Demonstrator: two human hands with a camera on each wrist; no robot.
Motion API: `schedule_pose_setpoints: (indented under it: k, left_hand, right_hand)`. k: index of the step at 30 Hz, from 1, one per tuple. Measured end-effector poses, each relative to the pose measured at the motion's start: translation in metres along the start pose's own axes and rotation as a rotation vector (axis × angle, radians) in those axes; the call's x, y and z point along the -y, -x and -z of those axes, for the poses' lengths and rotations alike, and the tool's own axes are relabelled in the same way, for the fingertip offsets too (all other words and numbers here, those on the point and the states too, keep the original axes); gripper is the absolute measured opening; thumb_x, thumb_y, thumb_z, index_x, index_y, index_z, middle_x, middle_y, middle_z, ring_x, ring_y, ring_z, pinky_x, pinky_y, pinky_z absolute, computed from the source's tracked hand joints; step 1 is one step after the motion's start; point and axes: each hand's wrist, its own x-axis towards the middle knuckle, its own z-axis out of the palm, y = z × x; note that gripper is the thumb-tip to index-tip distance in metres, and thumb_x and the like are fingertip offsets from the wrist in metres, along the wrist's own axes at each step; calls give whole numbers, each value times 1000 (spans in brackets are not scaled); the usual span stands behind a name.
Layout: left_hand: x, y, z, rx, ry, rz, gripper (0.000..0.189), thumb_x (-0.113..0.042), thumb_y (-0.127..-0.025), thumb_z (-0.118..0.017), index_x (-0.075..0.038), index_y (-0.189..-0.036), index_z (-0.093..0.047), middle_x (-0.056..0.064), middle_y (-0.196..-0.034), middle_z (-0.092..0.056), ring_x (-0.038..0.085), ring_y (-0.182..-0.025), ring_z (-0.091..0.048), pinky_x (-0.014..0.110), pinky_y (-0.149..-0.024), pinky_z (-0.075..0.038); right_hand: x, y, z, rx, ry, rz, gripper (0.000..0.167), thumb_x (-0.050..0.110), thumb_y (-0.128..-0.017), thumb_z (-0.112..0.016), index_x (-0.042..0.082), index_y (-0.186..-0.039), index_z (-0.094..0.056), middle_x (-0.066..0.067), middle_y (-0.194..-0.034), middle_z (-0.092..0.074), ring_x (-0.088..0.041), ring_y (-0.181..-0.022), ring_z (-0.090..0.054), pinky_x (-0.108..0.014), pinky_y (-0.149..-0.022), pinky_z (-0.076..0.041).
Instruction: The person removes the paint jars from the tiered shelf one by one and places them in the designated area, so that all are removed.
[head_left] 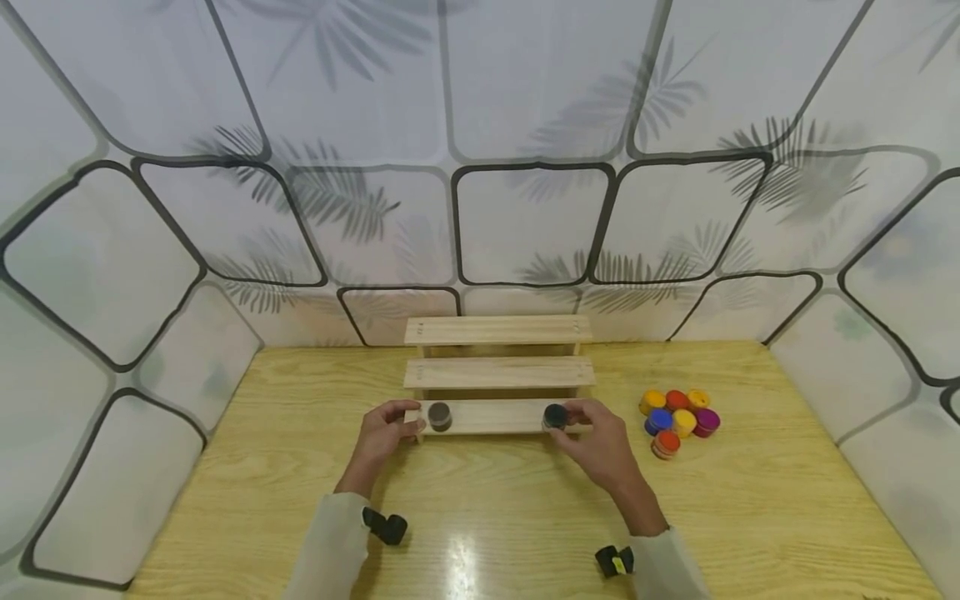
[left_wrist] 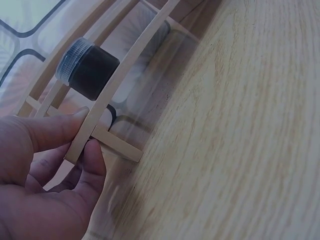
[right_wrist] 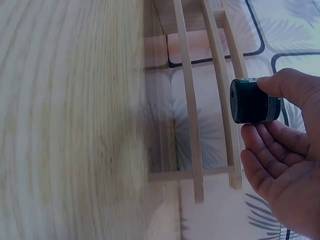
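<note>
A three-step wooden rack [head_left: 491, 374] stands at the back of the table. My left hand [head_left: 381, 435] pinches the left end of its lowest board [left_wrist: 100, 107], thumb on top and fingers beneath. Just beside that thumb, a small jar of dark paint [left_wrist: 95, 72] with a clear lid sits upright on the board. My right hand [head_left: 602, 442] grips another small jar [right_wrist: 250, 102], black or very dark green, between thumb and fingers. In the head view this jar overlaps the right part of the lowest board.
Several small paint jars, among them a blue jar [head_left: 658, 421], a purple jar [head_left: 707, 422] and a red jar [head_left: 666, 444], stand clustered on the table [head_left: 480, 508] right of the rack. A patterned wall covering [head_left: 532, 225] rises behind and at both sides.
</note>
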Motion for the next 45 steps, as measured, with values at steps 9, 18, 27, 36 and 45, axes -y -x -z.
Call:
schedule_pose_setpoints:
  k: [9,18,27,36,45]
  left_hand:
    - [-1,0,-1,-1,0,-6,30,-2,-82,-70,1,-112,-65,7,-100,-53,12,-71,-56,26,-65,-52]
    - [-2,0,-2,-1,-1,-11,31,-3,-82,-70,1,-112,-65,6,-100,-52,12,-70,-55,25,-65,-52]
    - [2,-3,-1,-9,4,2,32,-2,-81,-71,1,-112,-66,7,-102,-53,13,-73,-55,25,-65,-52]
    - [1,-1,0,-14,17,13,32,-1,-81,-71,0,-112,-66,7,-109,-52,13,-82,-54,24,-65,-52]
    - [2,-2,-1,-2,23,1,32,-1,-81,-71,1,-113,-65,5,-97,-51,13,-73,-54,25,-65,-52]
  right_hand:
    - [-17,1,19,-50,69,-11,36,9,-75,-78,-2,-107,-65,-13,-95,-66,-29,-88,-63,-49,-83,-51]
    - [-31,2,34,-21,106,-41,37,9,-77,-76,-4,-109,-62,-15,-97,-64,-33,-90,-62,-51,-85,-49]
    - [-40,8,51,-67,164,-50,36,10,-77,-76,-3,-108,-63,-15,-94,-65,-33,-89,-63,-51,-81,-50]
    - [-50,12,67,-132,190,-52,39,10,-77,-77,-4,-110,-63,-17,-93,-66,-33,-85,-64,-39,-69,-54]
    - [-54,16,86,-156,189,-104,38,14,-79,-75,-5,-109,-62,-19,-94,-68,-35,-88,-64,-47,-77,-50]
